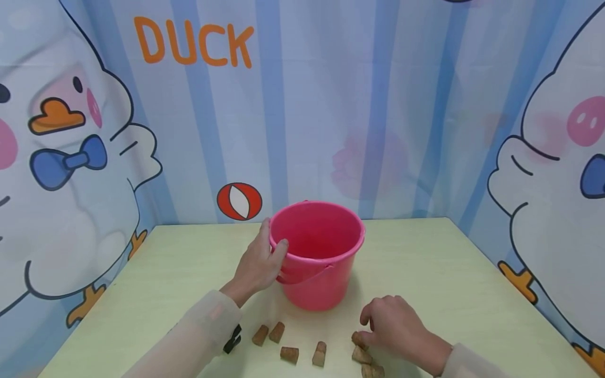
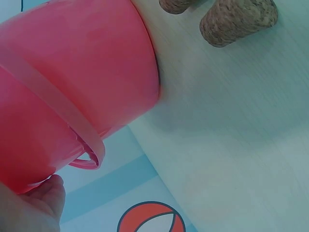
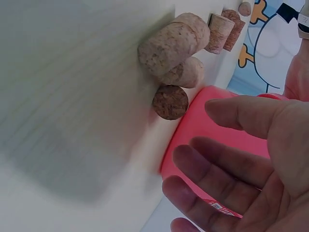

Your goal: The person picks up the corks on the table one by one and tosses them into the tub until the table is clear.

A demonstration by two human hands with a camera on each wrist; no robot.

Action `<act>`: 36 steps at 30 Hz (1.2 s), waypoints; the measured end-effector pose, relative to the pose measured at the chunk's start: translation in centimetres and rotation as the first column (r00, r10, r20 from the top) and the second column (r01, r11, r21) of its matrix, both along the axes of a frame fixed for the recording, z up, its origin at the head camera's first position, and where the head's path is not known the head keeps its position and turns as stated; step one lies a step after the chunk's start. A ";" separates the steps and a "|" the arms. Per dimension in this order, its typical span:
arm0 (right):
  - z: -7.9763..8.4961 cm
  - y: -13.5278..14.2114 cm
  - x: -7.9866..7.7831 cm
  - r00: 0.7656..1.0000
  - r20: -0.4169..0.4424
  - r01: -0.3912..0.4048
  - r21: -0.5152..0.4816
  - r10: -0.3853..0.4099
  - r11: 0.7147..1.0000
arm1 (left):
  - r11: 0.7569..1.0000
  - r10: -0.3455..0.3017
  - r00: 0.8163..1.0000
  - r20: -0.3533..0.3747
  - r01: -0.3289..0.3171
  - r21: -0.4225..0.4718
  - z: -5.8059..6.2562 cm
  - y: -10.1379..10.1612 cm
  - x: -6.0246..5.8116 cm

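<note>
A pink bucket (image 1: 316,286) stands upright on the pale table. My left hand (image 1: 257,265) grips its rim from the left, the thumb over the near edge; the wrist view shows only part of this hand (image 2: 41,205) by the bucket wall. The bucket's handle (image 2: 63,106) hangs down along the side. My right hand (image 1: 394,325) hovers at a small group of corks on the right, fingers loosely bent and apart. Its wrist view shows nothing between the fingers (image 3: 207,171); a dark-ended cork (image 3: 170,102) lies just beyond the thumb.
More corks lie in front of the bucket: a pair (image 1: 260,335) at left, one on its side (image 1: 290,355), and a stepped one (image 1: 319,354). The light wood-look table (image 1: 212,257) meets a blue striped curtain (image 1: 321,105) printed with ducks.
</note>
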State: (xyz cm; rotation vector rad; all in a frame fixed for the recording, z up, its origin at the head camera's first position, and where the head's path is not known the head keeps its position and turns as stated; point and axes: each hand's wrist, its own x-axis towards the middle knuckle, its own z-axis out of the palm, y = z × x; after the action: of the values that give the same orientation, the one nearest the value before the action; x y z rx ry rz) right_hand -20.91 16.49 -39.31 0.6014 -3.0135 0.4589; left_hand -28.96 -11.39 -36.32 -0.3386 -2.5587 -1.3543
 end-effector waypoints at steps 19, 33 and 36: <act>-1.3 -0.1 -0.2 0.999 0.042 -0.016 0.002 0.016 1.000 | 1.000 -0.007 1.000 -0.011 0.007 0.006 -0.1 0.0 -0.1; -1.6 -0.1 0.0 0.996 0.070 -0.042 -0.062 0.047 0.997 | 1.000 0.002 1.000 0.001 -0.002 0.002 -0.1 -0.1 -0.1; -1.6 -0.1 0.0 0.996 0.073 -0.041 -0.058 0.045 0.997 | 1.000 0.002 1.000 0.000 -0.002 0.002 -0.1 0.0 -0.1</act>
State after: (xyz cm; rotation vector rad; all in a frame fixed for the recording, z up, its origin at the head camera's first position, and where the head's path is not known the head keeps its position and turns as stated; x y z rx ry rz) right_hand -20.86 16.37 -40.89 0.6613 -3.0499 0.5797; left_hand -29.05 -11.42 -36.42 -0.3358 -2.5570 -1.3554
